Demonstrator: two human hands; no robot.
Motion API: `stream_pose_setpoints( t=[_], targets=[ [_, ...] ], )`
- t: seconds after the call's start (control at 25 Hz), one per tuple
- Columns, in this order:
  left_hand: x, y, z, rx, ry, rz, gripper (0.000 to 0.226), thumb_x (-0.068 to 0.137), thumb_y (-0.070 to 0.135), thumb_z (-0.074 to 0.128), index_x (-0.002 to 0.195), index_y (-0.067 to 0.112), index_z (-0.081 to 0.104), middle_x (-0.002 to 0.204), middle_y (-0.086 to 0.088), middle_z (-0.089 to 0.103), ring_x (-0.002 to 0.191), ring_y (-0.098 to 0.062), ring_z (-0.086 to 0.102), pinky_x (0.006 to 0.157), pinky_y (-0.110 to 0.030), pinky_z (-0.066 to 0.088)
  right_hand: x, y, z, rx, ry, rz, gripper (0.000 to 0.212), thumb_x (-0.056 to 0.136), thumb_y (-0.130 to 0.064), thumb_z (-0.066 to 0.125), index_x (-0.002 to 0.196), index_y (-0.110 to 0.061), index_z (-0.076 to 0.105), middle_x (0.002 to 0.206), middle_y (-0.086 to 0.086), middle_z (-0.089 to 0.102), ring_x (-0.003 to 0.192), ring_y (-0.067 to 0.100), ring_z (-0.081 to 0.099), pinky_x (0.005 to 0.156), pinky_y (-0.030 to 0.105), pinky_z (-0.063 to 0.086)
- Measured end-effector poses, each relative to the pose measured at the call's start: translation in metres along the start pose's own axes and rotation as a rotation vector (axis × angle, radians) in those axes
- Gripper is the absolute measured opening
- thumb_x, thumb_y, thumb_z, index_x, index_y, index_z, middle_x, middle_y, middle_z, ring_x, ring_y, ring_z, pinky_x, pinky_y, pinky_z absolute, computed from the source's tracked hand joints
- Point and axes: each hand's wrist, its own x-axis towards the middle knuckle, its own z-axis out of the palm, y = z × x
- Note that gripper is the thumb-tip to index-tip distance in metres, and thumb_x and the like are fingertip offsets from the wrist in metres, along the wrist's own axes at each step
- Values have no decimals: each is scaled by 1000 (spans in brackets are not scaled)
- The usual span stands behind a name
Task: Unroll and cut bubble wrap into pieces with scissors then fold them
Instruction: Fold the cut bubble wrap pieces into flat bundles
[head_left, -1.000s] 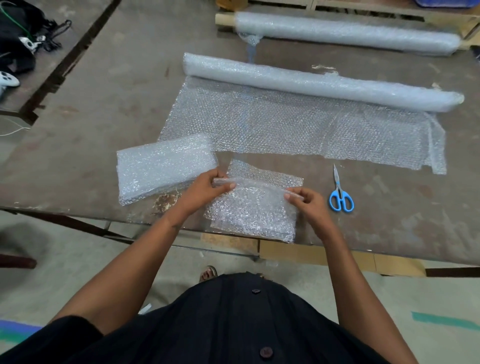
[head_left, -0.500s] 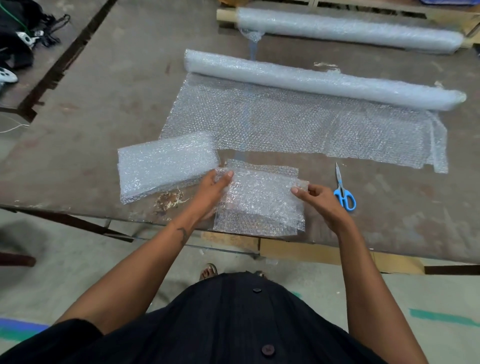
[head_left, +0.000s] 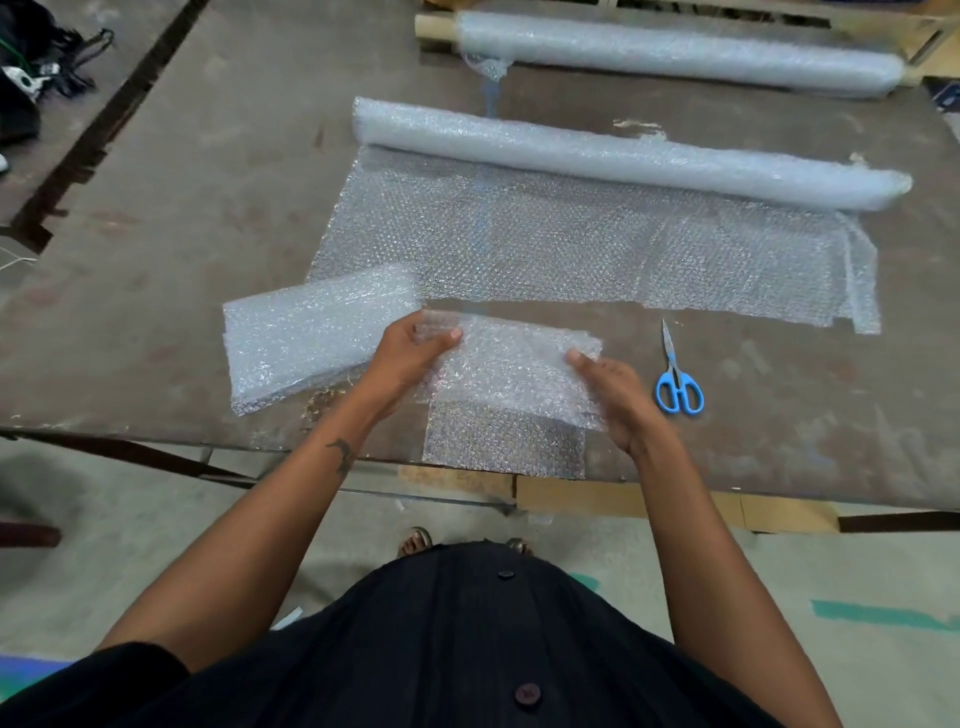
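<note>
A person in a dark buttoned garment stands at the near edge of a worn brown table (head_left: 171, 208), seen from above. Two rolls of bubble wrap lie across it. The far roll (head_left: 675, 52) rests at the back edge, its cardboard core showing at the left end. The nearer roll (head_left: 623, 150) lies mid-table, with one unrolled sheet (head_left: 571, 249) spread flat from it toward the person, its near edge cut unevenly. Two cut pieces lie closer in. One folded piece (head_left: 311, 332) sits at the left, near the table's front edge, its right end just beside the left hand. The second, the piece being folded (head_left: 511, 384), lies directly before the person, its upper layer doubled over a single lower layer that reaches the table edge. The left hand (head_left: 410, 353) grasps the piece's upper left corner, thumb on top and fingers curled beneath. The right hand (head_left: 608, 384) pinches the right edge of the folded layer, thumb on top. One pair of blue-handled scissors (head_left: 675, 379) lies on the table just right of the right hand, blades closed and pointing away, touched by neither hand.
</note>
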Motion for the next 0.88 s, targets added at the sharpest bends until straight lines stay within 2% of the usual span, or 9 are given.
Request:
stream_pose_setpoints(
  t=[0.08, 0.16, 0.32, 0.4, 0.48, 0.6, 0.68, 0.76, 0.88],
  targets=[
    [-5, -12, -12, 89, 60, 30, 34, 99, 44, 72, 109, 11, 71, 96, 3, 73, 81, -13, 65, 73, -32, 53, 12, 6, 11, -82, 45, 8, 36, 99, -42, 72, 112, -9, 69, 127, 11, 68, 105, 21, 59, 98, 45, 48],
    [-12, -24, -28, 132, 146, 44, 45, 100, 52, 68, 101, 7, 69, 86, 1, 69, 77, -15, 61, 74, -38, 51, 23, 5, 26, -115, 70, -15, 32, 102, -43, 70, 104, -11, 69, 110, 9, 69, 83, 19, 61, 75, 38, 52],
    [-21, -40, -67, 18, 315, 27, 40, 98, 51, 73, 81, 16, 62, 78, -7, 62, 72, -16, 56, 68, -37, 48, 53, -10, 75, -217, 76, -142, 28, 105, -38, 68, 92, -13, 69, 91, 4, 69, 78, 20, 63, 70, 36, 51],
    [-21, -43, -96, -17, 423, 21, 30, 97, 46, 75, 86, 20, 66, 89, -13, 71, 75, -15, 61, 64, -31, 52, 70, -20, 110, -271, 87, -221, 23, 105, -34, 68, 92, -16, 68, 83, 0, 69, 70, 14, 63, 64, 32, 51],
    [-15, -44, -127, -15, 539, 4, 31, 94, 48, 78, 99, 19, 69, 105, -15, 75, 75, -15, 66, 63, -33, 55, 89, -29, 146, -343, 121, -263, 22, 104, -37, 69, 105, -15, 68, 93, -1, 75, 79, 16, 72, 68, 37, 58],
    [-4, -39, -169, 125, 703, 20, 38, 95, 45, 76, 117, 17, 63, 107, -9, 73, 67, -18, 70, 63, -34, 59, 118, -34, 198, -492, 142, -322, 32, 100, -42, 73, 109, -12, 71, 98, 2, 77, 88, 22, 73, 83, 40, 60],
    [6, -39, -192, 317, 762, 44, 40, 97, 40, 75, 123, 13, 61, 101, -1, 69, 79, -24, 70, 74, -36, 57, 136, -32, 227, -557, 151, -335, 32, 101, -38, 72, 113, -9, 71, 106, 7, 77, 95, 24, 71, 85, 32, 52],
    [15, -41, -206, 431, 729, 56, 43, 100, 35, 74, 129, 7, 58, 97, 1, 66, 88, -25, 67, 80, -35, 49, 145, -28, 247, -624, 192, -344, 33, 104, -36, 68, 119, -7, 69, 114, 11, 76, 106, 27, 69, 83, 29, 43],
    [17, -47, -216, 511, 705, 98, 54, 104, 41, 67, 141, 6, 50, 119, -8, 61, 109, -27, 61, 95, -39, 49, 143, -23, 269, -675, 299, -422, 40, 109, -40, 58, 130, -6, 62, 123, 13, 70, 115, 31, 65, 90, 34, 43]
  ],
)
